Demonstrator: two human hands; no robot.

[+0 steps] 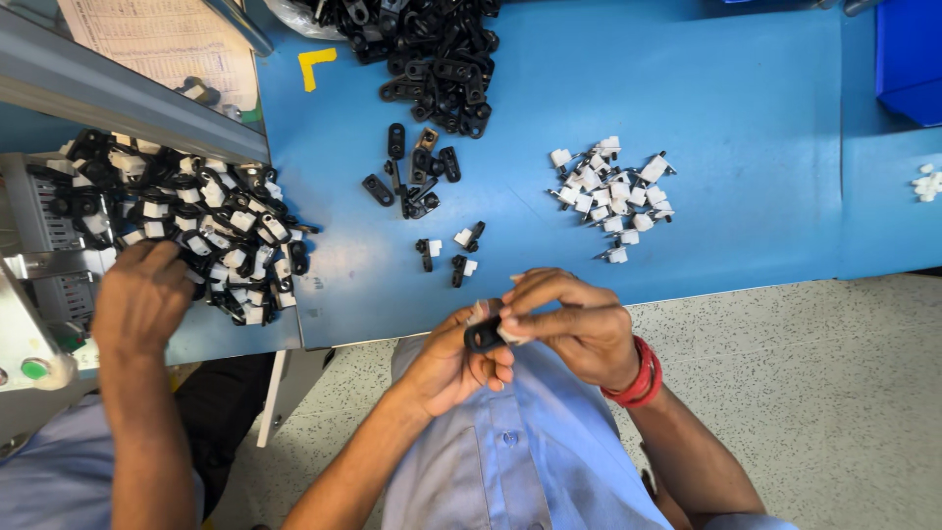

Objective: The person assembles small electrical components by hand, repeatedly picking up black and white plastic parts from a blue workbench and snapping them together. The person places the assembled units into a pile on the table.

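- Head view: left hand (453, 361) curled low at centre, fingertips pinching a black plastic clip (483, 336) from below.
- Right hand (569, 322) just beside it, fingers pressed down on the same clip from above along with a small white piece (511, 335); the two hands touch over the blue shirt (510, 451). Red bangles (638, 378) on the right wrist.
- Clip is held off the table, just in front of the near edge of the blue table (706, 108).
- Another person's hand (140, 297) at far left, fingers bent down, resting on a heap of joined black-and-white parts (196, 221); cannot tell whether it grips any.
- Labels and signs: a printed paper sheet (162, 39) lies at top left behind a grey rail (128, 103); a yellow corner mark (315, 65) is stuck on the table near the top; a blue box (911, 59) sits at the right edge.
- Around: a large pile of black clips (432, 59) at top centre, a looser scatter of black clips (417, 172) below it, four assembled pieces (449, 253) closest to the hands.
- Pile of white pieces (613, 191) right of centre, well apart from the black ones; a few more white bits (925, 183) at far right.
- Green button (34, 368) on a grey machine at lower left.
- Speckled floor (824, 393) below the table.
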